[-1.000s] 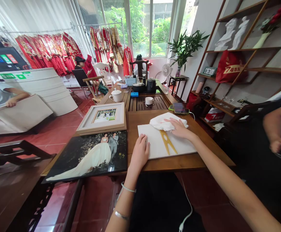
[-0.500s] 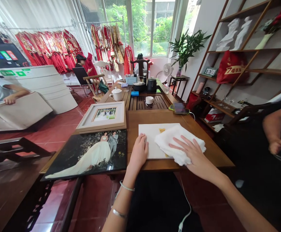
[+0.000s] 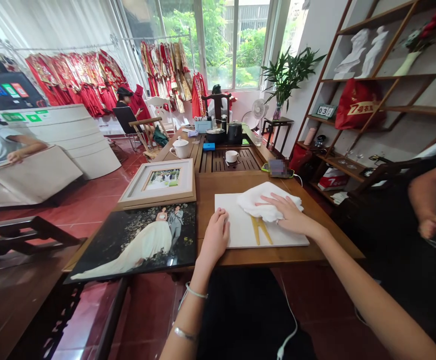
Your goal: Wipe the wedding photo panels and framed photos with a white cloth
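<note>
the right hand (image 3: 289, 215) is lying flat and spread on a white cloth (image 3: 263, 190) over the far right of a white board (image 3: 241, 228); the left hand (image 3: 216, 233) is resting curled at its left edge, grip unclear

Shows white on cloth (image 3: 253, 198) and board (image 3: 236, 227), golden yellow on pronged figure (image 3: 266, 233), brown on table (image 3: 208, 186), red on floor tiles (image 3: 103, 192).
</note>
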Action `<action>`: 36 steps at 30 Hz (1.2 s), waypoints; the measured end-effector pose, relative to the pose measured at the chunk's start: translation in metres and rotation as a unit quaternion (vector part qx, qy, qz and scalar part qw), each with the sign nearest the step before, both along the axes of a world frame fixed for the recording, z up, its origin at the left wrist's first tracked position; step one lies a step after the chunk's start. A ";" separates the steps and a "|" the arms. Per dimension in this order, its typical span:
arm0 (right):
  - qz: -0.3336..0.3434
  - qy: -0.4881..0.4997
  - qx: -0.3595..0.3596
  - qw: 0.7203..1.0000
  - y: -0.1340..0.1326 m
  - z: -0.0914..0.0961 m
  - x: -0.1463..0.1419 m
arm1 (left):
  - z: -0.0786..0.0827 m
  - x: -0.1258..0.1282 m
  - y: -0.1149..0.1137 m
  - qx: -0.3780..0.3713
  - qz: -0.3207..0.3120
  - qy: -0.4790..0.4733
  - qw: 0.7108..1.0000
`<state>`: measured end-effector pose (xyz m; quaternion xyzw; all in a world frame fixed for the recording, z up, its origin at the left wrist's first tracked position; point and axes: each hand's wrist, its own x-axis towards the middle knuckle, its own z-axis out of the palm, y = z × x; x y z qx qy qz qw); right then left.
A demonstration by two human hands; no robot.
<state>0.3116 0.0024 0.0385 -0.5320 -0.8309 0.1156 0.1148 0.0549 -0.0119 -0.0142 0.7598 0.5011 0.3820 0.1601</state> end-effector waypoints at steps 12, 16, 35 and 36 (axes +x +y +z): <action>-0.018 -0.026 0.059 0.998 -0.021 -0.014 -0.009 | 0.004 0.002 -0.001 -0.008 0.005 0.021 1.000; 0.005 -0.033 0.084 0.996 -0.072 -0.016 -0.007 | 0.002 0.001 -0.001 0.001 0.009 0.023 1.000; -0.053 -0.025 0.006 0.998 0.016 -0.003 -0.033 | -0.003 0.000 0.002 0.003 0.001 0.003 1.000; -0.056 -0.027 0.009 0.998 0.019 -0.003 -0.035 | -0.003 0.000 0.002 0.005 0.002 0.001 1.000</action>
